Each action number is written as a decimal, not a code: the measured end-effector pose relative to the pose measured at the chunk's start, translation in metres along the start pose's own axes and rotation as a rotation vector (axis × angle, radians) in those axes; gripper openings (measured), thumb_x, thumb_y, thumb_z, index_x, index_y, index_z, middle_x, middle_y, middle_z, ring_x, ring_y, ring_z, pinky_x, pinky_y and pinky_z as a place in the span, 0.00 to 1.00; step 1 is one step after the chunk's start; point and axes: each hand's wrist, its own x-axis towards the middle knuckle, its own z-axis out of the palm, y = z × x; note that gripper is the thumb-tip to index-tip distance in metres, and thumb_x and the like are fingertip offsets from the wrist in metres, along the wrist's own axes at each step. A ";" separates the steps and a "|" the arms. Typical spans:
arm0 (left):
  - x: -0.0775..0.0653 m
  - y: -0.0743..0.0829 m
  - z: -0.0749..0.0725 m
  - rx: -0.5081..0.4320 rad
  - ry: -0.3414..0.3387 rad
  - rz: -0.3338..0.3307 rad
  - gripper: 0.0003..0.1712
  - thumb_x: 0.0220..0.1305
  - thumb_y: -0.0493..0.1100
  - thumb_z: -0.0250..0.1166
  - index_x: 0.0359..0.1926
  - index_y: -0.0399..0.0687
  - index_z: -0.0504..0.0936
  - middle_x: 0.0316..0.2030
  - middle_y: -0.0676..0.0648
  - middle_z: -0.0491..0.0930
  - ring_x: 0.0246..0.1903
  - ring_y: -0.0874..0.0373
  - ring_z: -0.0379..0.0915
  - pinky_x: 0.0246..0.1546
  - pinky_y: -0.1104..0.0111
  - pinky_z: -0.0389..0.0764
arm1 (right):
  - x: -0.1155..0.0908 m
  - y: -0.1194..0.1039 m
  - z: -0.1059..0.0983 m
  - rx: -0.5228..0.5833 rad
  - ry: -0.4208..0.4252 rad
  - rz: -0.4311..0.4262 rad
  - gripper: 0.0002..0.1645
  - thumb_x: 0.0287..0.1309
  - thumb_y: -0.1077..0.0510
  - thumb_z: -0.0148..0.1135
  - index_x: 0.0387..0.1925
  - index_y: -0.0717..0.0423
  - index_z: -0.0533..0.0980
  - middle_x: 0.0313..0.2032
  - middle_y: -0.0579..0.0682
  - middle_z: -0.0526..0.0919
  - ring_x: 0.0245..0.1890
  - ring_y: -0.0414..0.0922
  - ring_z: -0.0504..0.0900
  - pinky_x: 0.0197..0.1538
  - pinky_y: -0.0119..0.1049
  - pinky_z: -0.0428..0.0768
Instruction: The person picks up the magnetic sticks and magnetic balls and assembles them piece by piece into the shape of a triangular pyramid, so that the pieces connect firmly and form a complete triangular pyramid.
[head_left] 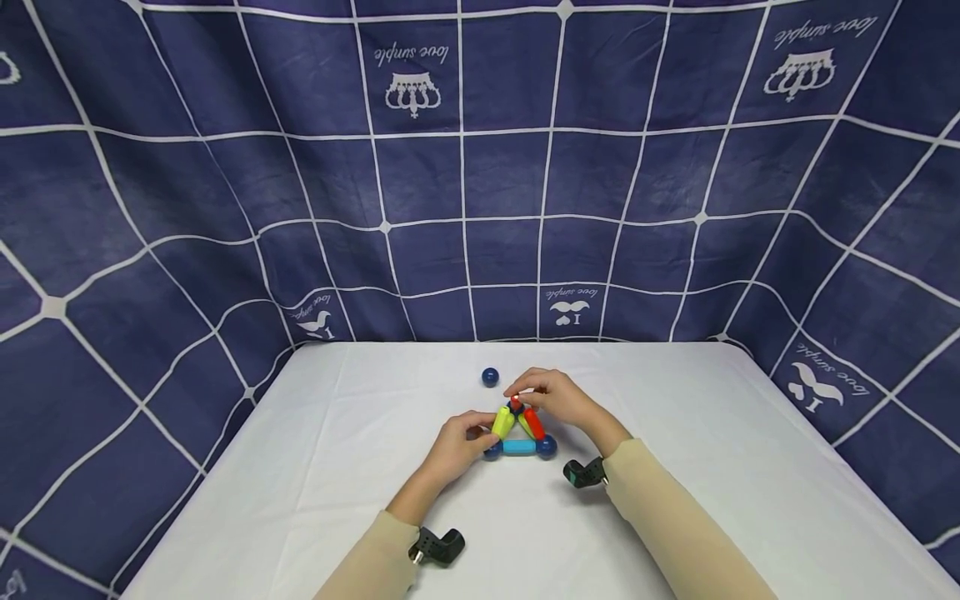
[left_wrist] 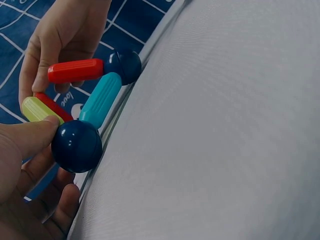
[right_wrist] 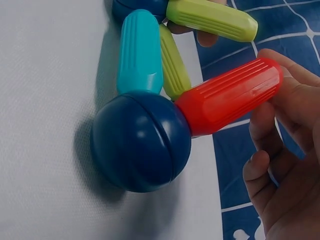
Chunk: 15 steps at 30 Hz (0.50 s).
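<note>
A triangular frame of toy construction rods and balls lies on the table, with a light blue rod [head_left: 519, 447] joining two dark blue balls [head_left: 547, 447] in front. From the front-left ball [left_wrist: 76, 146] a yellow-green rod [head_left: 502, 423] slants upward. My left hand [head_left: 456, 447] pinches this rod near its ball, thumb on top. A red rod [right_wrist: 230, 97] tilts up from the front-right ball [right_wrist: 140, 141]. At the back, my right hand [head_left: 557, 397] pinches another red rod [head_left: 515, 402] above the rear ball; that grip is partly hidden. Another yellow-green rod [right_wrist: 173, 65] lies lower.
Behind the frame a loose dark blue ball [head_left: 491, 377] rests on the white-covered table [head_left: 360, 467]. A blue curtain with white grid lines [head_left: 502, 175] hangs around the back and sides. Each wrist wears a black camera [head_left: 442, 547].
</note>
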 end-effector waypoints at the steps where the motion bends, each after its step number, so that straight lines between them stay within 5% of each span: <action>1: 0.000 0.000 0.000 0.002 0.000 0.000 0.19 0.63 0.40 0.69 0.56 0.49 0.84 0.46 0.49 0.84 0.43 0.59 0.76 0.46 0.68 0.80 | 0.000 0.000 0.000 0.000 -0.002 -0.001 0.13 0.67 0.61 0.61 0.45 0.43 0.87 0.47 0.44 0.86 0.38 0.43 0.80 0.40 0.33 0.81; 15: -0.001 -0.001 0.001 -0.030 0.000 0.015 0.18 0.64 0.38 0.68 0.55 0.45 0.84 0.45 0.47 0.84 0.41 0.59 0.76 0.42 0.74 0.79 | -0.007 0.001 0.003 -0.026 0.041 0.017 0.15 0.68 0.61 0.61 0.51 0.42 0.83 0.49 0.44 0.85 0.34 0.44 0.75 0.39 0.31 0.79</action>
